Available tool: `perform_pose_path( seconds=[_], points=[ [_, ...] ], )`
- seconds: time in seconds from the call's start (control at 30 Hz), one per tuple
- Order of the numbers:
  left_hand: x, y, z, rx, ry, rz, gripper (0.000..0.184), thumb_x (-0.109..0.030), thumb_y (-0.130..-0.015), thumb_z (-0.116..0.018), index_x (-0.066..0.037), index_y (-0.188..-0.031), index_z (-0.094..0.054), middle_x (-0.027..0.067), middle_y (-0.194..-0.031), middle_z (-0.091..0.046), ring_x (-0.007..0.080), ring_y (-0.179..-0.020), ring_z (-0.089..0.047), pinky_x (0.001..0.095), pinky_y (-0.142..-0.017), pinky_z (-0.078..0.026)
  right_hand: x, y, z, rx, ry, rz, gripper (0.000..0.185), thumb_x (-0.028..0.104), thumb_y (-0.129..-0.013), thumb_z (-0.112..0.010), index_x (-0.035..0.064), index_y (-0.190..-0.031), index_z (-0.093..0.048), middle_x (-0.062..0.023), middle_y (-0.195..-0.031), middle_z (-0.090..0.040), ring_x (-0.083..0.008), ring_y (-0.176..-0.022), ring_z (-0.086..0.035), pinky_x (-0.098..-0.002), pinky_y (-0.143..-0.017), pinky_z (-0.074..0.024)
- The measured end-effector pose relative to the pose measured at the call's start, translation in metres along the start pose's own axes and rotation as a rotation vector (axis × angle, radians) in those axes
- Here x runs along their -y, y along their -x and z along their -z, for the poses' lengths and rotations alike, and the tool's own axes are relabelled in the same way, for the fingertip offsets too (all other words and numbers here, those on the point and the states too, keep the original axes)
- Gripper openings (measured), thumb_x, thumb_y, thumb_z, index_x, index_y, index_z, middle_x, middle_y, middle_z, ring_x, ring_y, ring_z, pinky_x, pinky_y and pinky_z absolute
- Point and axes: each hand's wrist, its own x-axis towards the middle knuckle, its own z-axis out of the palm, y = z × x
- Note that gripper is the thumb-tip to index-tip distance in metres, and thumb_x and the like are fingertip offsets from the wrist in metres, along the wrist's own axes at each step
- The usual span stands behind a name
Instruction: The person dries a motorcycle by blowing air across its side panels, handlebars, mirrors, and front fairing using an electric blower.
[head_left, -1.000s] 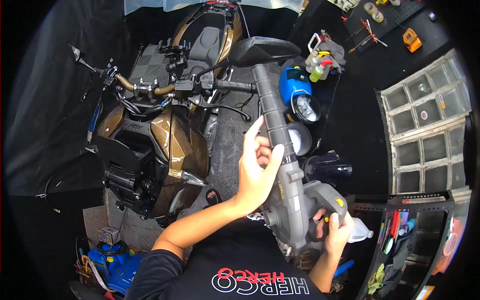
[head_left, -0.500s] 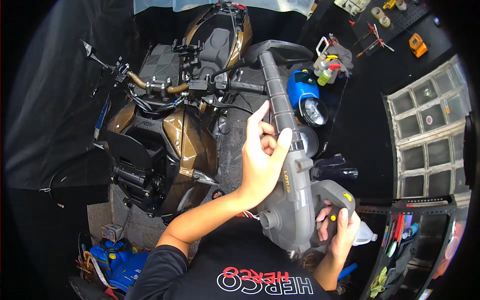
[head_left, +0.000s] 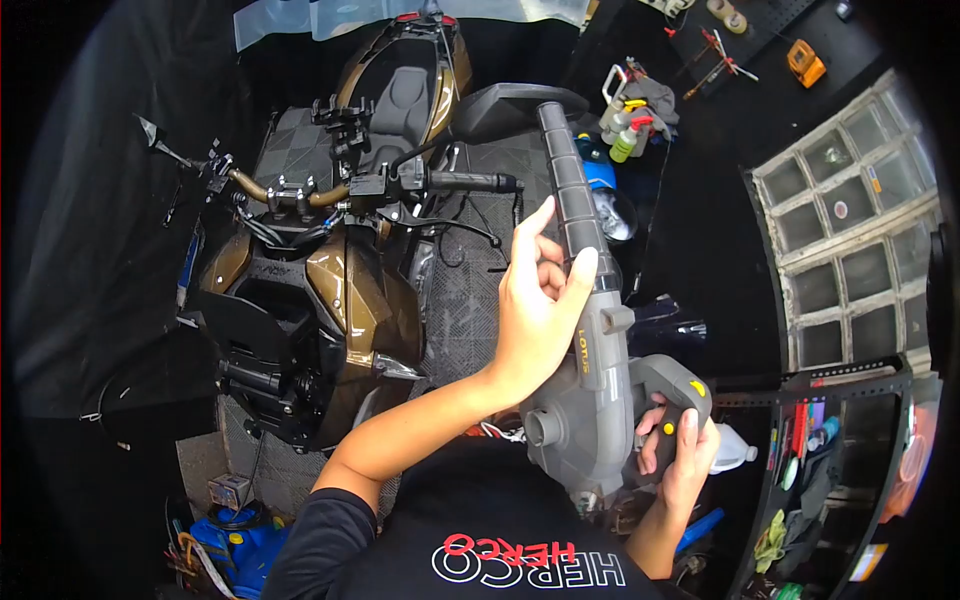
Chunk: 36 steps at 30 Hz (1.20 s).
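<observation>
A grey blower (head_left: pixel 598 420) with yellow buttons and a long ribbed black nozzle (head_left: pixel 568 185) is held in front of the body, nozzle pointing up and away. My left hand (head_left: pixel 540 305) supports the lower part of the nozzle, thumb on one side and fingers behind it. Around the blower's rear handle is my right hand (head_left: pixel 678 450), its thumb near the yellow button. To the left stands a brown and black scooter (head_left: pixel 375 300) with bare handlebars. Its mirror (head_left: pixel 510 105) is close beside the nozzle tip.
Beyond the nozzle are a blue container (head_left: pixel 600 175) and spray bottles (head_left: pixel 625 145). A black rack (head_left: pixel 815 385) with tools stands at right, below a framed window (head_left: pixel 840 210). A blue item (head_left: pixel 235 550) lies at the lower left.
The nozzle has shifted right relative to the scooter and mirror, and now covers part of the blue container. Both hands keep their hold on the blower. The camera view has shifted slightly.
</observation>
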Motion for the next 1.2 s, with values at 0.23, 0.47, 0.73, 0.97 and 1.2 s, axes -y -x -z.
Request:
perform_pose_path(
  seconds=[0.23, 0.47, 0.73, 0.97, 1.2],
  points=[
    [0.004, -0.007, -0.015, 0.027, -0.177, -0.080, 0.061, -0.013, -0.095, -0.071, -0.001, -0.147, -0.042, 0.0004, -0.080, -0.050, 0.0028, -0.059, -0.047, 0.0216, -0.054, -0.042, -0.003, 0.000, 0.003, -0.083, -0.018, -0.020, 0.046, 0.033, -0.107, -0.051, -0.0104, -0.119, -0.058, -0.0165, -0.079, -0.066, -0.0111, -0.042, -0.048, -0.0238, -0.040, -0.0379],
    [0.013, 0.011, -0.002, -0.023, -0.105, -0.054, 0.062, -0.011, -0.096, -0.069, -0.002, -0.149, -0.038, 0.0007, -0.084, -0.052, 0.0039, -0.063, -0.048, 0.0212, -0.058, -0.043, -0.010, -0.002, 0.010, -0.046, 0.021, -0.029, 0.047, 0.034, -0.104, -0.058, -0.0108, -0.118, -0.060, -0.0177, -0.081, -0.067, -0.0110, -0.042, -0.048, -0.0237, -0.040, -0.0358],
    [0.007, 0.032, 0.029, -0.112, 0.147, 0.005, 0.063, -0.010, -0.100, -0.064, -0.004, -0.151, -0.027, 0.0037, -0.098, -0.054, 0.0042, -0.075, -0.054, 0.0194, -0.068, -0.047, -0.010, -0.003, -0.003, 0.075, -0.008, -0.052, 0.047, 0.030, -0.100, -0.064, -0.0116, -0.121, -0.061, -0.0187, -0.083, -0.069, -0.0083, -0.045, -0.047, -0.0219, -0.043, -0.0361],
    [0.012, 0.031, 0.042, -0.151, 0.143, 0.006, 0.062, -0.011, -0.101, -0.062, -0.005, -0.152, -0.027, 0.0028, -0.096, -0.053, 0.0038, -0.074, -0.052, 0.0196, -0.067, -0.046, -0.008, -0.011, -0.013, 0.120, 0.081, -0.030, 0.044, 0.028, -0.100, -0.064, -0.0107, -0.120, -0.062, -0.0173, -0.084, -0.069, -0.0072, -0.045, -0.047, -0.0217, -0.043, -0.0362],
    [0.023, 0.035, 0.043, -0.122, 0.045, -0.011, 0.061, -0.009, -0.102, -0.059, -0.004, -0.153, -0.026, 0.0037, -0.096, -0.054, 0.0049, -0.074, -0.051, 0.0206, -0.066, -0.045, -0.014, -0.013, -0.012, 0.112, 0.041, -0.042, 0.036, 0.022, -0.098, -0.065, -0.0094, -0.115, -0.063, -0.0142, -0.080, -0.067, -0.0077, -0.045, -0.048, -0.0217, -0.043, -0.0353]
  ],
)
